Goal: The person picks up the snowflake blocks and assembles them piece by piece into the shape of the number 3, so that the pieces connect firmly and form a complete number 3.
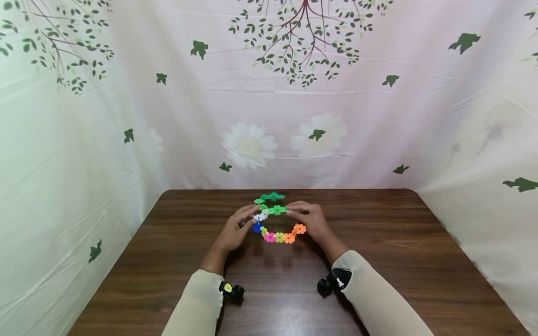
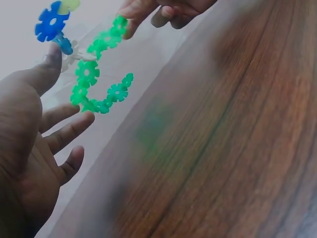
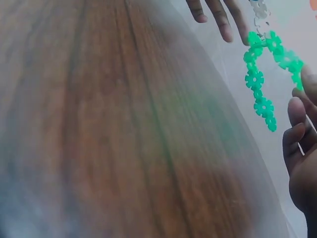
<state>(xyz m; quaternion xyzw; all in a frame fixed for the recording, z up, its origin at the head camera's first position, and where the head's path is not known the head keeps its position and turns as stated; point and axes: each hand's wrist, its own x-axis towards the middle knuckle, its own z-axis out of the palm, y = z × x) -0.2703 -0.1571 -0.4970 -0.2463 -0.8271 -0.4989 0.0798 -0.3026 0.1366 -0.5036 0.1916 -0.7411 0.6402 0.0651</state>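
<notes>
A chain of interlocking flower-shaped plastic discs point(image 1: 277, 210) is held up above the table between both hands. One green branch curls away at the far side; white, blue, yellow, pink and orange discs curve round the near side. My left hand point(image 1: 232, 231) holds the chain's left side, its thumb by the blue disc point(image 2: 51, 22) and white ones, other fingers spread near the green discs point(image 2: 87, 73). Between thumb and finger, my right hand point(image 1: 313, 220) pinches the end of a green row. The orange end disc point(image 1: 300, 229) hangs free beside it.
The dark wooden table point(image 1: 378, 261) lies under both hands. Pale cloth point(image 1: 277, 107) printed with leaves, birds and flowers encloses its back and sides. A small black camera point(image 1: 232, 292) is strapped at the left wrist, another black camera point(image 1: 332, 283) at the right.
</notes>
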